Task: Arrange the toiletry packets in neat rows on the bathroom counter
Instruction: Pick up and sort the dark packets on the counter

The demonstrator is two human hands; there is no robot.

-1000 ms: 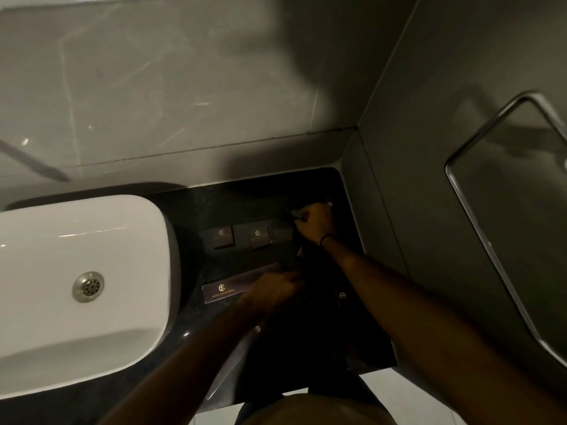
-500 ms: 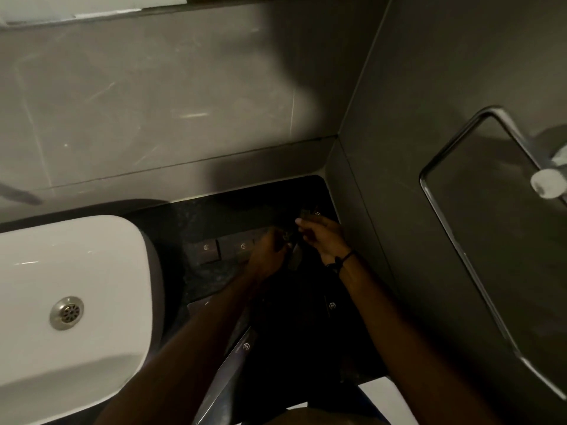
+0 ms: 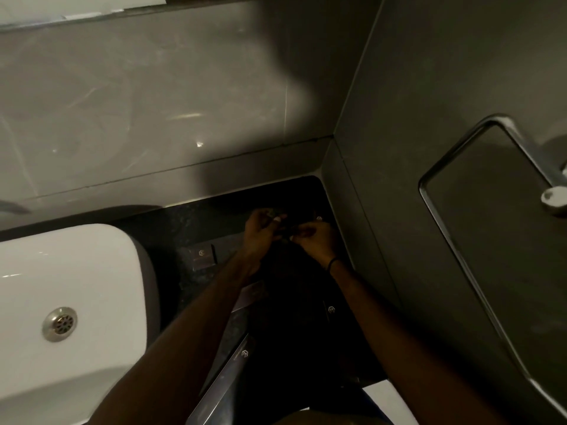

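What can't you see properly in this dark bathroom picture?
Head view only:
- What the left hand and right hand pinch: too dark.
- Packets beside the small packet: hidden behind the left arm.
- Logo packet: outline lost in shadow.
- White sink: cut off at the left edge.

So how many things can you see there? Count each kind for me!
Toiletry packets in plain view: 4; more may be hidden in the dark
Hands: 2, left hand, right hand
Sink: 1
Drain: 1
Wristband: 1
Total: 9
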